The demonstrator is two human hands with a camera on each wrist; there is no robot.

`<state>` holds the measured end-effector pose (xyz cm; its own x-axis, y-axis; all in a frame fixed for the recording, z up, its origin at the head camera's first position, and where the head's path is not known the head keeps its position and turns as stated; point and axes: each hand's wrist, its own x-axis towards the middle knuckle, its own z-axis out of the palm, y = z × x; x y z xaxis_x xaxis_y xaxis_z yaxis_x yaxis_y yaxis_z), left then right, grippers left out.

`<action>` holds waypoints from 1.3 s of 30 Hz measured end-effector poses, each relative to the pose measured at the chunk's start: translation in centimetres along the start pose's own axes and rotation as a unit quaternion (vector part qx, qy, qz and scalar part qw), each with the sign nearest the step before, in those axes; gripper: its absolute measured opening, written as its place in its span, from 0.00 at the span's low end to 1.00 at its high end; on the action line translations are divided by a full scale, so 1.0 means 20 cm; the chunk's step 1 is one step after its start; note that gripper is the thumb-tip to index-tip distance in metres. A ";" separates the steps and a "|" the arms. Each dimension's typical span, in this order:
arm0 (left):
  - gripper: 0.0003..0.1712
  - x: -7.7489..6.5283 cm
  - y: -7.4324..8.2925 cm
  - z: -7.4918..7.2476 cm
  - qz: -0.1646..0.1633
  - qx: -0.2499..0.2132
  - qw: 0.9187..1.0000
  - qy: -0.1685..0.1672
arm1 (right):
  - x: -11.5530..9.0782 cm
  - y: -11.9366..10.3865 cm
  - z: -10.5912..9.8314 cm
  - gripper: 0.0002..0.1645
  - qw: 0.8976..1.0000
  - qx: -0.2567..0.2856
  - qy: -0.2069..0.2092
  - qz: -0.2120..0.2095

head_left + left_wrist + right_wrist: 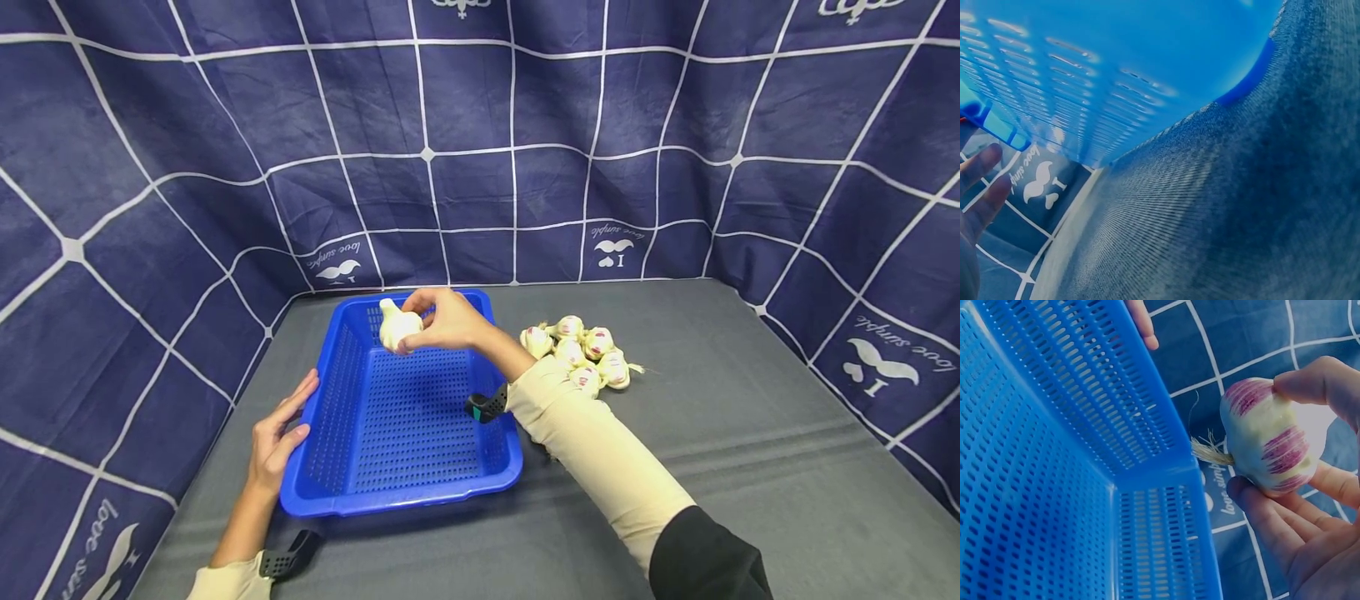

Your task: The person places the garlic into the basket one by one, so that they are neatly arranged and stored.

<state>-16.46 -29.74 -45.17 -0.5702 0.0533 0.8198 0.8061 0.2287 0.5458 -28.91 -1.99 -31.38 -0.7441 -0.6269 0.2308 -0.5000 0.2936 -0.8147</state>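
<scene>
A garlic bulb point(400, 327), cream with purple streaks, is pinched between the thumb and fingers of my right hand point(447, 320). It hangs above the far end of a blue perforated plastic basket point(397, 503). In the right wrist view the garlic bulb point(1272, 440) shows its wispy root end beside the basket's rim. My left hand point(276, 439) rests against the basket's left rim with fingers extended. Only some fingertips point(988, 194) of it show in the left wrist view. No garlic is seen inside the basket.
Several garlic bulbs point(570, 354) lie bunched on the grey cloth-covered table point(720, 433), right of the basket and partly behind my right forearm. A navy curtain point(480, 192) with white grid lines surrounds the table at the back and sides.
</scene>
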 end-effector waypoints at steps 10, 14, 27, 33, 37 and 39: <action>0.30 -0.04 0.02 -0.04 -0.003 0.009 1.000 -0.003 | 0.13 0.02 0.13 0.22 0.999 -0.025 0.001 0.028; 0.30 -0.04 0.02 -0.05 -0.005 0.018 1.000 -0.005 | 0.16 0.03 0.18 0.21 0.998 -0.029 0.013 0.054; 0.31 0.00 0.02 -0.05 -0.006 0.034 0.999 -0.004 | 0.25 0.10 0.28 0.24 0.988 -0.011 0.047 0.149; 0.31 -0.01 0.01 -0.03 -0.006 0.036 0.999 -0.005 | 0.27 0.16 0.31 0.24 0.985 -0.033 0.061 0.157; 0.31 -0.01 0.01 -0.02 -0.006 0.043 0.999 -0.009 | 0.27 0.21 0.34 0.25 0.983 -0.052 0.072 0.162; 0.31 -0.01 0.01 -0.02 -0.005 0.046 0.999 -0.012 | 0.27 0.23 0.35 0.26 0.980 -0.065 0.078 0.170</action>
<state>-16.15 -30.09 -45.12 -0.5834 0.0729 0.8089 0.7823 0.3182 0.5355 -32.10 -9.00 -37.62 -0.9314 -0.3611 0.0447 -0.2559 0.5629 -0.7859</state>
